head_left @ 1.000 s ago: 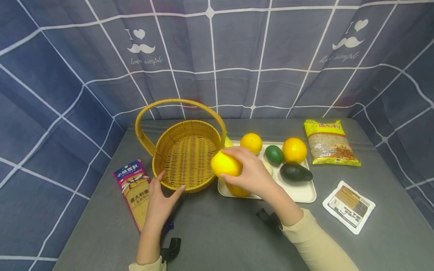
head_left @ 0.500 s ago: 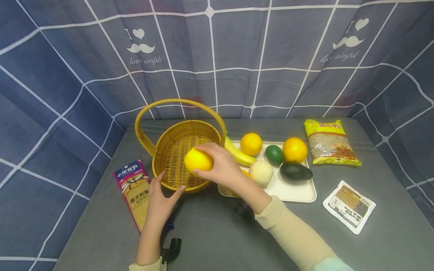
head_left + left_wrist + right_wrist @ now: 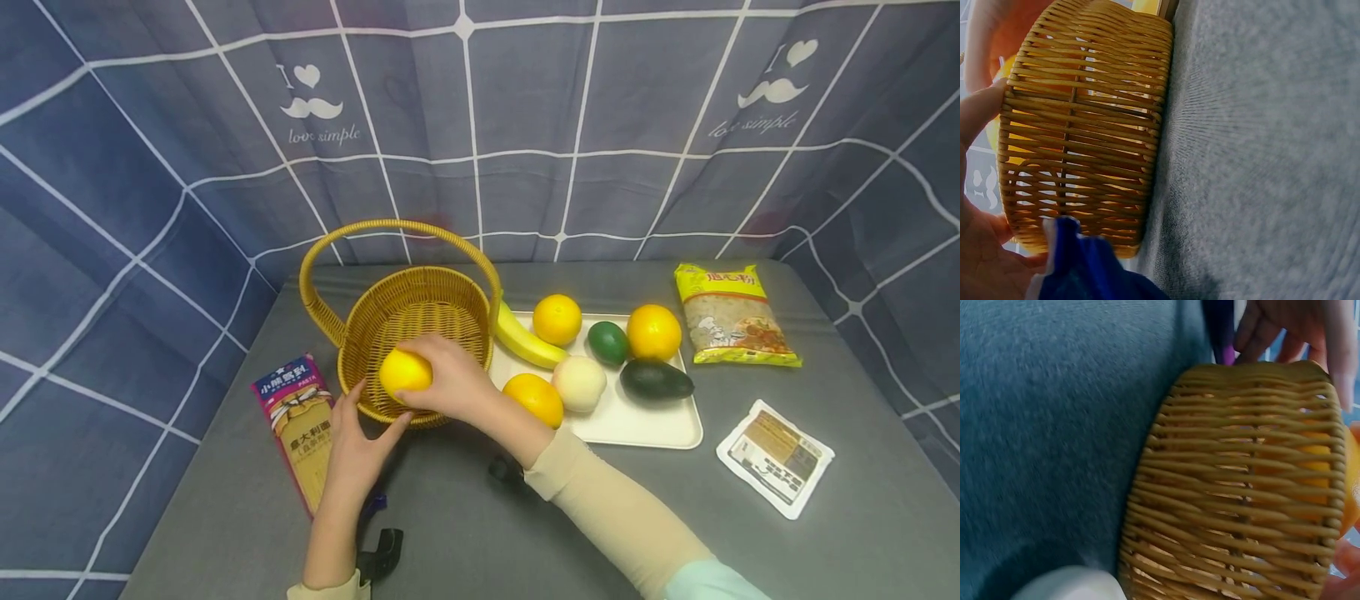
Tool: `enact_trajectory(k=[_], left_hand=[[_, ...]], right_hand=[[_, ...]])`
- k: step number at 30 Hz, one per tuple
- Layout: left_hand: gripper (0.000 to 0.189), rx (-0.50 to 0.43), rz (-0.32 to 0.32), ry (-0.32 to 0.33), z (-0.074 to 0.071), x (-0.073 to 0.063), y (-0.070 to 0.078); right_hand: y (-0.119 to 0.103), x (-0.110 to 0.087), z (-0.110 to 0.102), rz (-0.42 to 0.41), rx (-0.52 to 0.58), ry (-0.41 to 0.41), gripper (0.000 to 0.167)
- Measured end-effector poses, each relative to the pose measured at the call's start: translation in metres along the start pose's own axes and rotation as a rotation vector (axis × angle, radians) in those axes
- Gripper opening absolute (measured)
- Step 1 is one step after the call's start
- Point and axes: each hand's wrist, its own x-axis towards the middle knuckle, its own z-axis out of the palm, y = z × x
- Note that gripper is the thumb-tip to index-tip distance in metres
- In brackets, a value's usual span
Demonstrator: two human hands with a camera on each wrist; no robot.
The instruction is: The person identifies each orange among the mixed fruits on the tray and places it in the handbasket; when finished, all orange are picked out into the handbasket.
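My right hand [image 3: 450, 379] grips an orange [image 3: 405, 375] inside the brown wicker basket [image 3: 480, 292], near its front rim. In the head view the fruit looks yellowish, and the hand hides its right side. Through the weave in the right wrist view, part of the orange [image 3: 1316, 469] shows beyond the basket wall [image 3: 1235, 487]. At the basket's near-left rim, my left hand [image 3: 358, 450] rests with thumb and fingers spread apart. Its thumb [image 3: 985, 109] touches the rim in the left wrist view. The basket stands upright, its tall handle [image 3: 397, 223] arching over it.
Right of the basket, a white tray [image 3: 622, 429] holds a banana [image 3: 528, 340], oranges [image 3: 557, 320], a pale round fruit [image 3: 579, 384], a green fruit [image 3: 608, 342] and a dark avocado [image 3: 656, 380]. A pasta pack [image 3: 300, 425], a yellow food bag [image 3: 738, 317] and a white packet [image 3: 776, 458] lie around.
My right hand has carried the orange leftward from over the tray into the basket and lowered it toward the front rim. The left hand keeps its place on the basket.
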Motion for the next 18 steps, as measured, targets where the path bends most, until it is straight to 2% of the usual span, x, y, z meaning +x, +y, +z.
enact_trajectory(k=[9,18], left_hand=[[0.098,-0.001,0.011,-0.006,0.001,0.002,-0.002],[0.100,0.000,0.003,-0.010,0.001,0.001,-0.002]], right_hand=[[0.004,0.006,0.014,0.002,-0.044,-0.023,0.064],[0.002,0.016,0.020,0.044,-0.009,-0.073,0.062]])
